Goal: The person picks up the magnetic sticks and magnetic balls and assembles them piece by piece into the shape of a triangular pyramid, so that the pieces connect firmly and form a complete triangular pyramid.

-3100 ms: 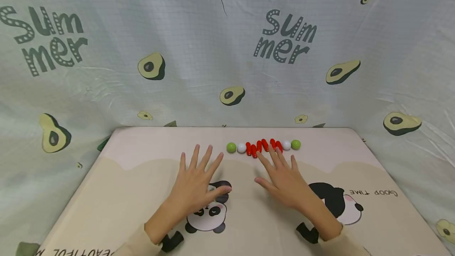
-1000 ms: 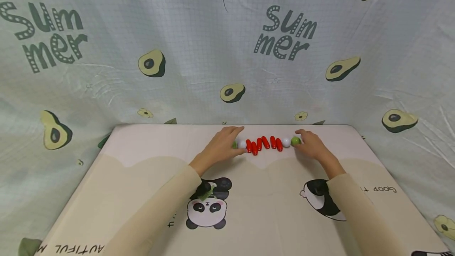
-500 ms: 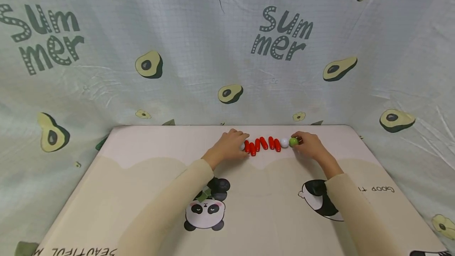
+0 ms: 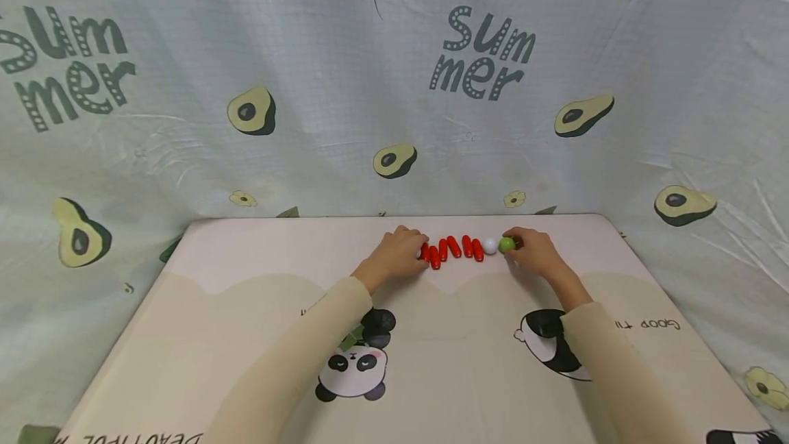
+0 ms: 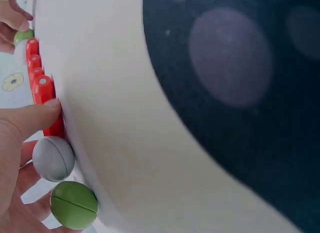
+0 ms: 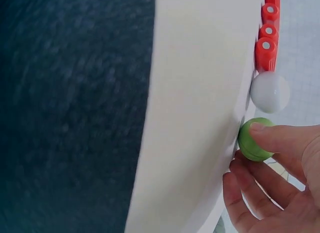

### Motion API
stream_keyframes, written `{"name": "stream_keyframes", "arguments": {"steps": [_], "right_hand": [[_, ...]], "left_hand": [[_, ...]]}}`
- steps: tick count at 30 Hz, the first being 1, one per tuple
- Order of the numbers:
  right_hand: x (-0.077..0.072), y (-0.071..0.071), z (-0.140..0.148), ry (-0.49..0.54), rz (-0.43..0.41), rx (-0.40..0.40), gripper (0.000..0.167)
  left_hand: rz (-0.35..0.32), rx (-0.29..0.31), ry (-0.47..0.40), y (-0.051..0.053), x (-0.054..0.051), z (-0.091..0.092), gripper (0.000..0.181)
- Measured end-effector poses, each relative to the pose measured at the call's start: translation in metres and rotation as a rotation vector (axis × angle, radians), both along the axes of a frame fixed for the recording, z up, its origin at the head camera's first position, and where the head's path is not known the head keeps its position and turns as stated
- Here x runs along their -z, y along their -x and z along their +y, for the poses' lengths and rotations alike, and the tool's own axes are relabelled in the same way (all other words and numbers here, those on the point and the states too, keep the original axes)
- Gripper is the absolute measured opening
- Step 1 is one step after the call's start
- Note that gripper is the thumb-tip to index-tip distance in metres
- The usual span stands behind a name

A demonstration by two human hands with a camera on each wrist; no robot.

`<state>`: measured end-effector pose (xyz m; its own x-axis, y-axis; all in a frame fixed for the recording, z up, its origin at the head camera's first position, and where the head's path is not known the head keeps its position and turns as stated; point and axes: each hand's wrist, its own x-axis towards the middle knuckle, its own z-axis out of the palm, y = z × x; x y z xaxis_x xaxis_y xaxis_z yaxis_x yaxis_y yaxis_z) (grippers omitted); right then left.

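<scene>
A row of red oblong beads [image 4: 454,247] lies near the table's far edge. At the row's left end, my left hand [image 4: 397,252] pinches the end red oblong bead [image 5: 54,126], the thumb on its near end. A white ball [image 5: 52,159] and a green ball [image 5: 74,205] sit by that hand's other fingers; in the head view the hand mostly hides them. On the right, my right hand [image 4: 535,250] pinches another green ball [image 4: 507,244] between thumb and fingers. A second white ball [image 4: 490,246] stands between that green ball and the red beads.
The table [image 4: 456,362] has a pale cover printed with a panda [image 4: 353,370] and a black-and-white animal. Behind its far edge hangs a curtain [image 4: 333,122] with avocados and lettering.
Both hands have reached forward from flat on the table to the row's two ends. The left hand then slid rightward onto the end red bead; the right fingers closed on the green ball.
</scene>
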<state>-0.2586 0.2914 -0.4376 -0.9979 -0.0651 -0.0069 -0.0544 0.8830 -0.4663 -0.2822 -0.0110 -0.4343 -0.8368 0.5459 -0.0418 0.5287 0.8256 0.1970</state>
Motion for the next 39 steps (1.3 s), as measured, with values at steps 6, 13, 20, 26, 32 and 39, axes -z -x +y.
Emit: {"name": "stream_keyframes", "arguments": {"steps": [6,13,20,26,32,39], "right_hand": [[0.000,-0.001,-0.003,0.009,-0.009,0.008,0.041],[0.005,-0.001,0.000,0.034,-0.005,0.023,0.040],[0.006,-0.003,0.003,0.058,-0.012,0.042,0.041],[0.004,-0.010,0.004,0.071,0.007,0.038,0.042],[0.003,-0.021,0.000,0.092,0.003,0.030,0.042],[-0.005,-0.041,-0.013,0.119,0.035,0.023,0.041]], "left_hand": [[0.039,-0.002,-0.018,-0.001,0.001,-0.002,0.051],[0.074,0.009,-0.128,-0.003,-0.005,-0.004,0.050],[0.022,-0.006,-0.305,-0.011,-0.012,-0.013,0.052],[-0.111,0.005,-0.577,-0.021,-0.015,-0.021,0.052],[-0.289,-0.056,-0.730,-0.035,-0.015,-0.029,0.052],[-0.424,-0.091,-0.801,-0.056,-0.007,-0.045,0.054]]}}
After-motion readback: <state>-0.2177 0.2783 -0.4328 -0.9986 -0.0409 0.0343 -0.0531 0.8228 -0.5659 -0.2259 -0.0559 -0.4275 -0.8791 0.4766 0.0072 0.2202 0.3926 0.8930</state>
